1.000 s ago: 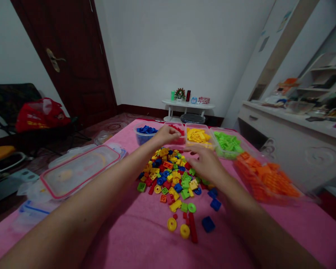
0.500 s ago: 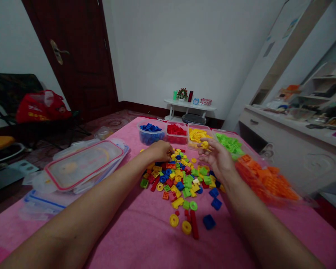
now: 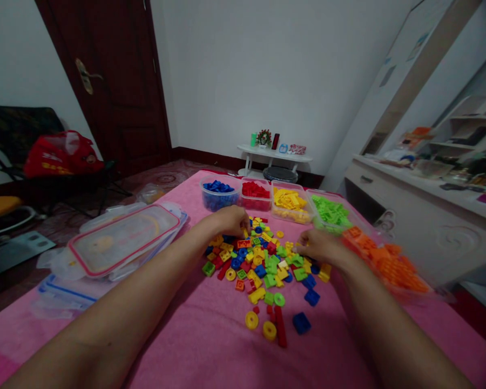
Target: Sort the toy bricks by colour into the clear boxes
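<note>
A mixed pile of toy building bricks [image 3: 259,254] in yellow, red, blue, green and orange lies on the pink cloth [image 3: 210,340]. My left hand [image 3: 234,220] is closed at the pile's far left, with a small yellow brick [image 3: 245,233] at its fingertips. My right hand [image 3: 318,246] reaches down at the pile's right side, its fingers bent together; what they hold, if anything, is hidden. Loose pieces lie nearer me, among them a yellow wheel [image 3: 269,330], a long red piece [image 3: 281,327] and a blue brick [image 3: 302,323].
Behind the pile stand tubs of blue bricks [image 3: 220,201], red bricks [image 3: 255,203], yellow bricks [image 3: 292,215] and green bricks [image 3: 328,224]. A box of orange bricks [image 3: 389,289] sits beside my right forearm. Clear lids [image 3: 123,240] are stacked on the left.
My right hand has dropped from in front of the yellow tub, where its fingers were spread by a yellow piece, to the pile and closed. My left hand has lifted slightly, showing a yellow brick.
</note>
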The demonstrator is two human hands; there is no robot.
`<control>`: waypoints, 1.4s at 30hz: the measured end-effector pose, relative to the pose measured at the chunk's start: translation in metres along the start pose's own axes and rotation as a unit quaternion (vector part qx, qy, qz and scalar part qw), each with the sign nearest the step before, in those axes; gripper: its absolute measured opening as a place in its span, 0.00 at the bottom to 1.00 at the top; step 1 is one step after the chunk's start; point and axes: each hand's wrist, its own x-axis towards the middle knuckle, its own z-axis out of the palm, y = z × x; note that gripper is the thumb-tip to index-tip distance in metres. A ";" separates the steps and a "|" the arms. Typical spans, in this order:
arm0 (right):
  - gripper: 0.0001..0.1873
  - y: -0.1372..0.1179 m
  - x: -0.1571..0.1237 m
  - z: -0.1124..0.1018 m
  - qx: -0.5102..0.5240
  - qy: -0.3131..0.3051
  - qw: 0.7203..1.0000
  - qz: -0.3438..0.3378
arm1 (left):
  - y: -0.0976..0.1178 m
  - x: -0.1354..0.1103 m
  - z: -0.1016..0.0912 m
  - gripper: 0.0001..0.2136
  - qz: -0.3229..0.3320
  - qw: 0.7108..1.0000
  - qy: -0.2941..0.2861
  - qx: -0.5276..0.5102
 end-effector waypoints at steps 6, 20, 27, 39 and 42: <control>0.14 -0.009 -0.004 -0.006 0.104 0.059 0.993 0.012 | -0.006 0.001 0.001 0.13 0.000 0.999 0.031 -0.007; 0.17 -0.088 -0.028 0.005 0.869 -0.178 0.459 0.054 | 0.056 -0.002 0.006 0.13 0.182 0.947 0.148 -0.218; 0.10 -0.065 0.005 -0.005 0.858 -0.082 0.504 0.058 | 0.038 0.006 0.008 0.15 0.117 0.956 0.189 -0.190; 0.13 -0.023 0.072 -0.059 0.536 0.210 0.817 0.014 | -0.010 0.018 0.020 0.17 0.015 0.982 0.149 -0.114; 0.11 -0.033 0.048 -0.032 0.471 0.170 0.866 -0.020 | -0.008 0.017 0.031 0.21 0.058 0.986 0.131 -0.084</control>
